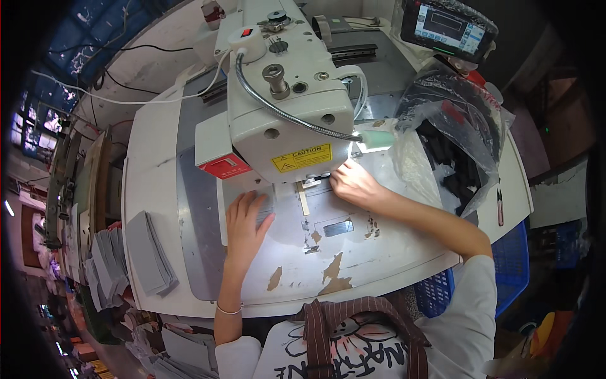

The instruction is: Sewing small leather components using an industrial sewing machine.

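A white industrial sewing machine stands over the work plate in front of me. My left hand lies at the left of its head, fingers apart, over a small stack of grey pieces. My right hand is beneath the right side of the head, beside the needle area. Its fingers are curled and pressed together; what they hold, if anything, is hidden. Between the hands, a narrow pale strip extends down the plate from under the head. A lamp on a bendy metal neck shines by my right fingertips.
Stacked grey sheets lie at the table's left edge, with more grey bundles beyond. A clear plastic bag of black pieces stands at the right. Small snips lie nearby. A blue basket sits below, and a control screen stands behind.
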`<control>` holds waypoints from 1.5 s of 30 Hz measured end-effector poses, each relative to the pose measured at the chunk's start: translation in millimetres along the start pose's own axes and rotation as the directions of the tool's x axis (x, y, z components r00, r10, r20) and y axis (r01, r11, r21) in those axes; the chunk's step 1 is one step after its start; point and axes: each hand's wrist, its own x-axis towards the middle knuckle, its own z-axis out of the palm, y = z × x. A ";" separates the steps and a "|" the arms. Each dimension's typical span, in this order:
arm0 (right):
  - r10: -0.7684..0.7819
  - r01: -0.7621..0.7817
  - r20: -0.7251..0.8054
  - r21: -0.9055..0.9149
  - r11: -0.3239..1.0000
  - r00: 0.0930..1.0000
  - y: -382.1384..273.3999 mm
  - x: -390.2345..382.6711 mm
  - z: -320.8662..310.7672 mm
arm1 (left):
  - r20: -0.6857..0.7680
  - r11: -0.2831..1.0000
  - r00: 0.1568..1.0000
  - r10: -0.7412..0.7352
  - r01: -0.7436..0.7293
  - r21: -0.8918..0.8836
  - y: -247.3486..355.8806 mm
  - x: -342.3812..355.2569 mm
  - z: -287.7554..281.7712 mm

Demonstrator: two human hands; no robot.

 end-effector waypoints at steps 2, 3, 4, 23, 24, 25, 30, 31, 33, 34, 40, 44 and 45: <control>-0.072 0.074 0.055 -0.039 0.996 0.996 5.0 2.2 -7.9 | 0.002 0.993 0.998 0.058 -0.057 -0.100 5.0 6.4 6.6; -0.120 0.121 0.005 -0.026 0.992 0.993 7.3 -0.3 -9.0 | -0.003 0.974 0.994 0.108 -0.106 -0.199 9.5 9.1 9.9; -0.173 0.173 -0.052 -0.011 0.985 0.984 9.2 -2.0 -9.3 | -0.005 0.976 0.995 0.097 -0.096 -0.195 17.3 10.4 11.1; 0.053 -0.204 0.220 0.749 0.630 0.974 -127.8 -65.1 -68.0 | -0.053 0.969 0.971 0.231 -0.235 -0.081 9.6 -9.1 -15.8; 0.059 -0.185 0.188 0.767 0.614 0.980 -130.1 -56.6 -69.1 | -0.054 0.984 0.984 0.172 -0.175 -0.046 -11.6 0.2 -20.2; 0.086 -0.179 0.159 0.779 0.601 0.984 -126.2 -45.6 -68.0 | -0.057 0.994 0.992 0.112 -0.112 -0.010 -28.4 6.9 -24.7; 0.229 -0.080 -0.077 0.794 0.603 0.970 -98.1 29.0 -33.5 | 0.126 0.954 0.992 0.012 0.027 -0.297 -60.5 23.7 -34.8; 0.230 -0.078 -0.080 0.792 0.605 0.970 -93.6 42.7 -27.9 | 0.103 0.947 0.990 0.097 -0.060 -0.314 -61.5 25.5 -38.1; 0.258 -0.023 -0.155 0.817 0.576 0.954 -87.5 67.6 -17.7 | 0.144 0.943 0.988 0.050 0.000 -0.332 -61.5 29.2 -42.9; 0.256 -0.021 -0.156 0.817 0.576 0.954 -86.5 77.0 -13.1 | 0.189 0.935 0.982 0.005 0.063 -0.349 -60.7 30.4 -44.6; 0.316 -0.190 0.047 0.878 0.438 0.947 -92.0 102.2 2.9 | 0.240 0.925 0.971 -0.015 0.105 -0.364 -62.0 36.2 -49.0; 0.326 -0.223 0.073 0.863 0.453 0.943 -93.5 106.5 9.6 | 0.231 0.974 0.967 0.103 -0.051 -0.221 -65.4 35.9 -43.5; 0.322 -0.222 0.073 0.862 0.455 0.944 -93.4 106.6 10.5 | 0.221 0.974 0.965 0.140 -0.094 -0.205 -63.8 36.1 -45.1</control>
